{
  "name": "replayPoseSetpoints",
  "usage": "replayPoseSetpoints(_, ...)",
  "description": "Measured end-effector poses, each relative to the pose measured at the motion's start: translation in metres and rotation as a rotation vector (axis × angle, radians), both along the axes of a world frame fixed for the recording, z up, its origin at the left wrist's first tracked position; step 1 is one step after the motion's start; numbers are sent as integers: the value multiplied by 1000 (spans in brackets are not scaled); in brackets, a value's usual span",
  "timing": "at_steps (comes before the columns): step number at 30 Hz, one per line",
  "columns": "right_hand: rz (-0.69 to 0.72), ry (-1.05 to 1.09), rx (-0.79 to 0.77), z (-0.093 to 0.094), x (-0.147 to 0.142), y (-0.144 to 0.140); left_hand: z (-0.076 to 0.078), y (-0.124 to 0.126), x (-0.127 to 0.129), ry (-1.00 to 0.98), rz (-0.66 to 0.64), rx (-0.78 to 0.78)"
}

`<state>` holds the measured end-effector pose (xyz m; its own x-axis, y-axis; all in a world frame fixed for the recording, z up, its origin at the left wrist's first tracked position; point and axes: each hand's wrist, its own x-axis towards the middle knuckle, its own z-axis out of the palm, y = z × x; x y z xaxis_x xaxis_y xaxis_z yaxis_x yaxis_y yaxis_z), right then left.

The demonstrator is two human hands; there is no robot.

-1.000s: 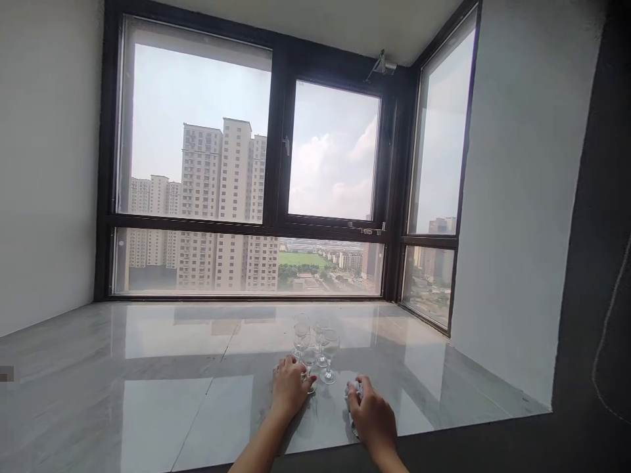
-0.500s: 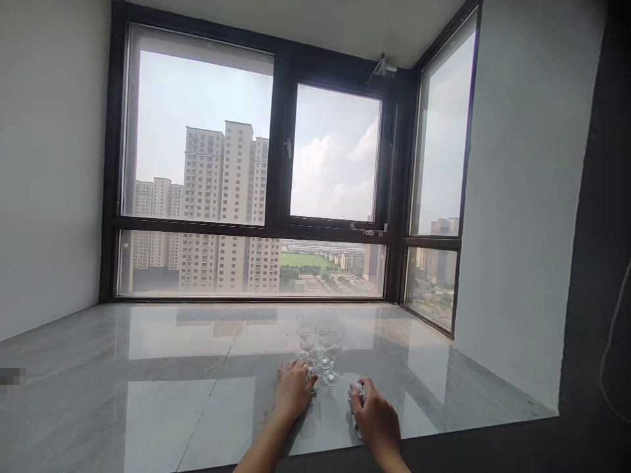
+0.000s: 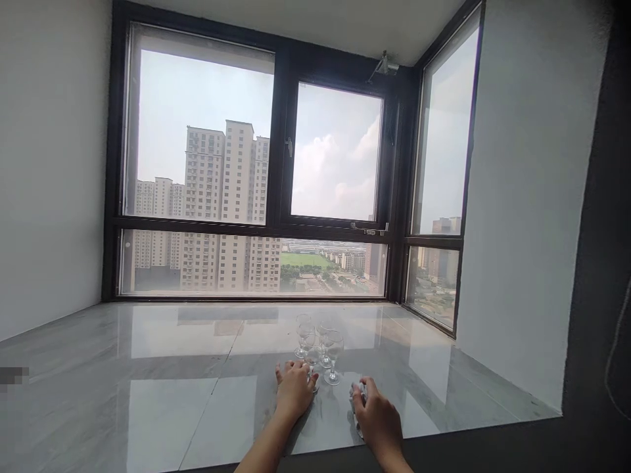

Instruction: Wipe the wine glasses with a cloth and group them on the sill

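Several small clear stemmed glasses stand upright in a close group on the shiny grey sill, among them a front right glass (image 3: 333, 351). My left hand (image 3: 294, 391) is at the front left glass (image 3: 311, 357), fingers and thumb around its lower part. The hand hides part of this glass, and its foot shows beside my thumb. To the right, my right hand (image 3: 377, 414) is closed on a small whitish crumpled thing (image 3: 357, 392), perhaps a cloth. A clear edge shows beneath that hand, too hidden to name.
The tiled sill (image 3: 192, 394) ends at a front edge just below my hands. Dark-framed windows (image 3: 335, 230) rise behind the glasses, with tall buildings outside. A white wall (image 3: 517, 217) stands on the right and another wall (image 3: 49, 164) on the left.
My left fingers have spread slightly beside the front left glass, and its bowl now appears a little lower. My right hand stays almost where it was. The view has shifted very slightly.
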<state>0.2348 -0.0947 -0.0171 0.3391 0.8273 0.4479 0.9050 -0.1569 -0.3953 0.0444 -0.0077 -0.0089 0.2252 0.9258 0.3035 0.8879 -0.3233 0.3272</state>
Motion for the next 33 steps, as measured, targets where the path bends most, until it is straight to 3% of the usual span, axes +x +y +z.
replayPoseSetpoints(12, -2, -19, -9, 1, 0, -1, 3, 8, 0, 49, -48, -52)
replayPoseSetpoints(17, -12, -25, -7, -1, 1, 0, 8, 4, -14, 109, -59, -37)
replayPoseSetpoints(22, 3, -17, -3, -4, 3, 1, 6, 1, -58, 124, 26, -6)
replayPoseSetpoints(33, 5, 2, -44, -2, 2, -1, 9, 22, -199, 236, 332, -17)
